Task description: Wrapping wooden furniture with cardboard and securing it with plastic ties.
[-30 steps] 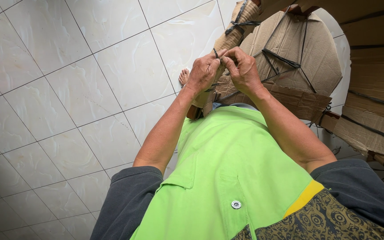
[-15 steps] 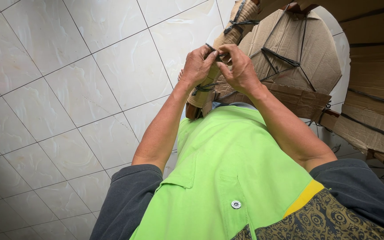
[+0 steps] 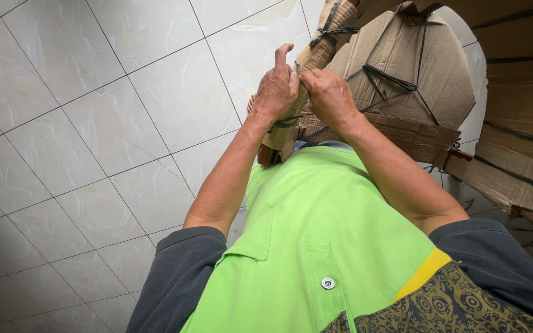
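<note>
Cardboard roll, bound with black cord, is standing upright at twelve o'clock; left hand is wrapping closed around it for steadying, while right hand is pinching its top edge.

Seen from above: left hand and right hand closed side by side around a long brown cardboard-wrapped bundle tied with black cord, left thumb raised. Behind, flattened brown cardboard sheets bound with black cord, stacked at right. Below, a bright green buttoned shirt with dark grey sleeves, over glossy white floor tiles.
</note>
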